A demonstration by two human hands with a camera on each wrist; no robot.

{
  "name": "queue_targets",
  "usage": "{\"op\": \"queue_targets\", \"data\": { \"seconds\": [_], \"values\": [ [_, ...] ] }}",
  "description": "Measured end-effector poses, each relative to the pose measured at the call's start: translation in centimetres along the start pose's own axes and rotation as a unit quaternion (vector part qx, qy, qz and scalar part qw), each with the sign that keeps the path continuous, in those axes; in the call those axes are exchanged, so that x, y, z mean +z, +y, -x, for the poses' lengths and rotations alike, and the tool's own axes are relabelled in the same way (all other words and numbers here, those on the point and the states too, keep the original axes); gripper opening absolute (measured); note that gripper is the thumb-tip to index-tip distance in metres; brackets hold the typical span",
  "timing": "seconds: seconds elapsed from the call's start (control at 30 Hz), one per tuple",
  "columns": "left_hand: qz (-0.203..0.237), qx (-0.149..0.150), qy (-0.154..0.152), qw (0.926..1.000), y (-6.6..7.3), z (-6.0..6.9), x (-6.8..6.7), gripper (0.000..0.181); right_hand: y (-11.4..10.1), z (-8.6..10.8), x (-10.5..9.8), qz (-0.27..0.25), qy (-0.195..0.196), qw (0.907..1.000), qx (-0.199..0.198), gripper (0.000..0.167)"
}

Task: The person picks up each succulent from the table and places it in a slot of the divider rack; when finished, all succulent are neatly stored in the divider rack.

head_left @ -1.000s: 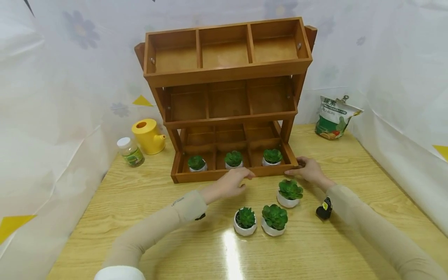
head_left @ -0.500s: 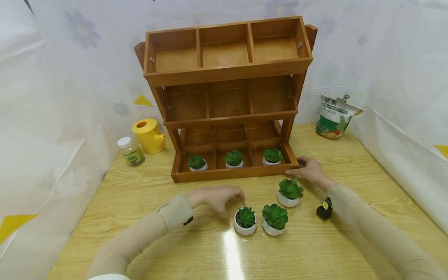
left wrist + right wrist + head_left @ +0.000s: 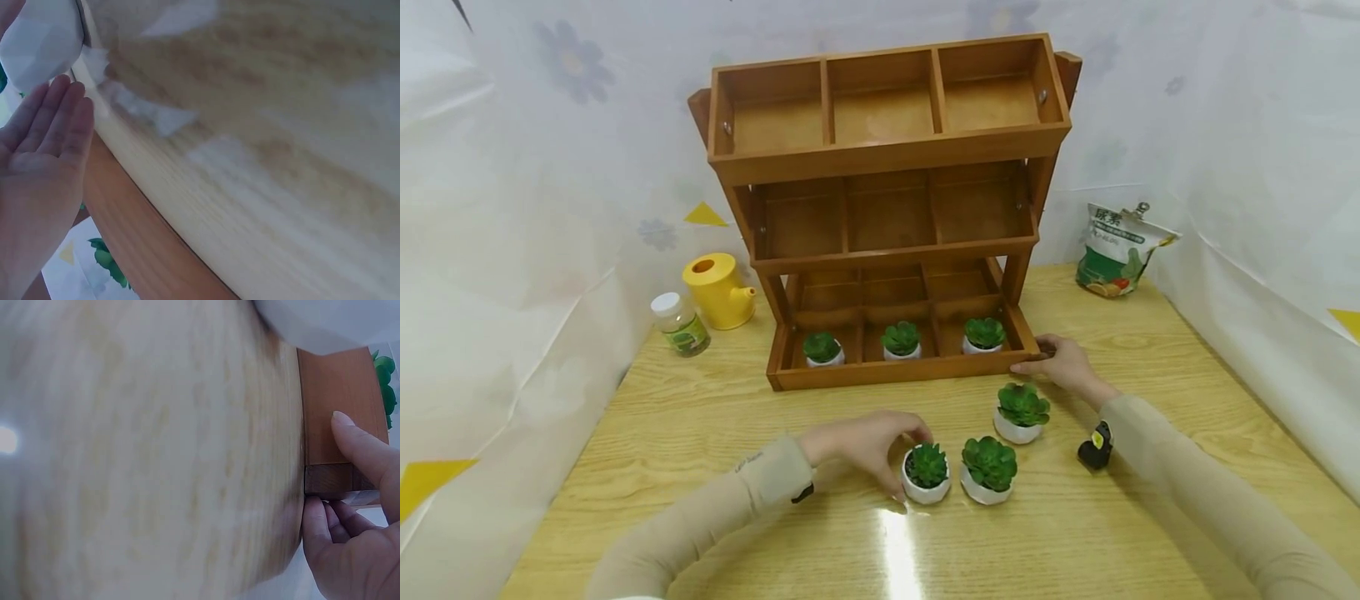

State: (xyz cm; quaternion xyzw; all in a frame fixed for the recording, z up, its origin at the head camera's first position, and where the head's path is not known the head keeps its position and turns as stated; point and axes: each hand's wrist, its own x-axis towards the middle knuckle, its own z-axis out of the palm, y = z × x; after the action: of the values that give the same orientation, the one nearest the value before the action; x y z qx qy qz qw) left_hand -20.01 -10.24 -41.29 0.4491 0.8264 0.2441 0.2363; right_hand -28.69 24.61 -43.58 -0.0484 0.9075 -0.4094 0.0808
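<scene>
In the head view my left hand (image 3: 880, 446) is at a small potted succulent (image 3: 926, 471) on the table, thumb on the near side and fingers on the far side. In the left wrist view its fingers (image 3: 53, 119) are straight, their tips close to the white pot (image 3: 42, 44); contact is unclear. My right hand (image 3: 1063, 367) grips the lower right corner of a brown wooden plant shelf (image 3: 887, 379), thumb on the front board and fingers round the end. Two more potted succulents, one nearer (image 3: 988, 471) and one farther (image 3: 1019, 414), stand between the hands.
Three potted succulents, left (image 3: 823, 350), middle (image 3: 901, 340) and right (image 3: 983, 336), sit in the shelf's bottom tier. A yellow watering can (image 3: 718, 292) and a white-capped jar (image 3: 681, 325) stand at left. A clipped green-and-white bag (image 3: 1116, 252) is at the back right.
My left hand has drawn back from the shelf's front edge toward me and come around the leftmost loose succulent. My right hand keeps its grip on the shelf corner.
</scene>
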Motion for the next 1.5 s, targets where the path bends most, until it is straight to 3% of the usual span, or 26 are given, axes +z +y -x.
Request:
{"op": "queue_targets", "data": {
  "seconds": [0.63, 0.87, 1.07, 1.37, 1.5],
  "values": [
    [-0.012, 0.022, 0.032, 0.9992, 0.7, -0.7, 0.9, 0.072, -0.1, -0.2, 0.3, -0.006, -0.001, 1.0, 0.001, 0.086],
    [-0.013, 0.03, 0.045, 0.9985, 0.6, -0.4, 1.1, 0.068, 0.0, -0.2, 0.4, -0.009, -0.001, 1.0, -0.001, 0.085],
    [-0.008, 0.017, 0.062, 0.9979, 0.5, 0.2, 1.0, 0.068, 0.0, -0.1, 0.3, -0.007, 0.001, 1.0, -0.002, 0.084],
    [-0.006, 0.006, 0.108, 0.9942, 0.2, 1.1, -0.3, 0.069, 0.0, 0.2, -0.1, -0.006, -0.003, 1.0, 0.0, 0.086],
    [-0.018, 0.017, 0.149, 0.9886, -0.1, 1.7, -1.1, 0.067, -0.2, 0.2, 0.1, -0.01, -0.006, 0.9999, 0.002, 0.087]
  ]
}}
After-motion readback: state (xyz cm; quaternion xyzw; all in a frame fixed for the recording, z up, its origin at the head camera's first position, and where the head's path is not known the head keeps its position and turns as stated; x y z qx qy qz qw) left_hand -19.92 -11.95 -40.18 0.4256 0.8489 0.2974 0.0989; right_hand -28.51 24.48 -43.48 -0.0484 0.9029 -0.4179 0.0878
